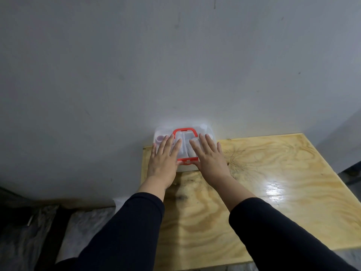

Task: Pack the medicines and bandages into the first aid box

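First aid box (203, 130) sat at the far left corner of the wooden table (273, 182), backed against the grey wall, its clear lid down and both palms pressing on it. Left hand (163, 160) lay flat, fingers spread and gripping nothing; right hand (210, 155) did the same, thumbs near the red latch (187, 160). Thin clear plastic, so it looked light, a bit flexible and slick under skin (the contents were only pale blurs through the lid). Best hold would likely be the red handle (184, 131) once latched, or both short ends for a steady lift.
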`<state>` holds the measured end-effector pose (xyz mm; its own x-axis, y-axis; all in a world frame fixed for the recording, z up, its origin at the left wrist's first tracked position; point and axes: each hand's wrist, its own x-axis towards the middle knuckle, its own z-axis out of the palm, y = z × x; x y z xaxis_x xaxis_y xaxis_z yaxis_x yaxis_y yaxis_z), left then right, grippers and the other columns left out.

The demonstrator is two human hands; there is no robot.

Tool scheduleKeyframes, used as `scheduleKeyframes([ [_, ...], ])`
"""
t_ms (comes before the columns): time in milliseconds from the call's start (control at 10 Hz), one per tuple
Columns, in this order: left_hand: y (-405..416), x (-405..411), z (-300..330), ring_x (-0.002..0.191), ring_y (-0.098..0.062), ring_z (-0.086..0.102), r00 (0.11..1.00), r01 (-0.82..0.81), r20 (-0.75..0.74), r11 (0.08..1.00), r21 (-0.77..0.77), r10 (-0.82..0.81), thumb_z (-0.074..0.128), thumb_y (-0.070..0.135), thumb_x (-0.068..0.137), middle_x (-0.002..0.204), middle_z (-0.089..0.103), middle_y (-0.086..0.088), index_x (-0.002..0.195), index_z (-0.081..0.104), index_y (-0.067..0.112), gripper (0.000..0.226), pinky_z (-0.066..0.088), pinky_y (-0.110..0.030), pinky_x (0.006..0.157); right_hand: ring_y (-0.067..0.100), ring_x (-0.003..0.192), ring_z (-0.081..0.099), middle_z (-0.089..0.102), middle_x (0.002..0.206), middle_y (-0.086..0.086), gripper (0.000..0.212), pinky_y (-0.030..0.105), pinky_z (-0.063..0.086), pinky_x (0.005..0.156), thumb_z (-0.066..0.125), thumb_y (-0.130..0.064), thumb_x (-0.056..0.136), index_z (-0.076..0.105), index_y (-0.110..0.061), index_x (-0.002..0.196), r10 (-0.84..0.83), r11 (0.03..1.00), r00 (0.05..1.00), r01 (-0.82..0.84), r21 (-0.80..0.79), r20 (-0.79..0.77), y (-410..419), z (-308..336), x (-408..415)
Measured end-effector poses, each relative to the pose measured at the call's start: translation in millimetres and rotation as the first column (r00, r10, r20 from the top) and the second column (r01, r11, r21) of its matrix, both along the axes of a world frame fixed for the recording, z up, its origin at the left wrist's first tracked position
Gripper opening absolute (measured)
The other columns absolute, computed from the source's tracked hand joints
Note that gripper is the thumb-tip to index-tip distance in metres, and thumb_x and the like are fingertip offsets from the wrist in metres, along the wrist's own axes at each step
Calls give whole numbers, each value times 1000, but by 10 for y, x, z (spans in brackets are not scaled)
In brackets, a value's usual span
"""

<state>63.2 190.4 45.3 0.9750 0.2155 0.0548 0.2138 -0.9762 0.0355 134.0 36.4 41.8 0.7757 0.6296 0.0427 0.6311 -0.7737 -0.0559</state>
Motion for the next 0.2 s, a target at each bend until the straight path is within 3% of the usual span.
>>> scheduleKeyframes([
  [100, 10, 36, 51, 146, -22, -17, 1000, 10, -13, 1000, -6, -10, 33, 43, 100, 161, -14, -3, 152, -7, 25, 68, -12, -41, 113, 25, 147, -15, -8, 161, 6, 68, 48, 1, 119, 35, -50, 96, -4, -31, 150, 1, 1000, 1000, -1, 4, -15, 5, 48, 5],
  [200, 36, -36, 154, 143, -20, -25, 996, 64, -57, 995, -80, -69, 26, 49, 99, 158, -25, -3, 149, -17, 25, 71, -16, -42, 112, 23, 148, -10, -4, 161, 3, 69, 48, 1, 119, 38, -53, 94, 5, -32, 150, 20, 998, 983, -8, 67, -180, -26, 266, -16],
])
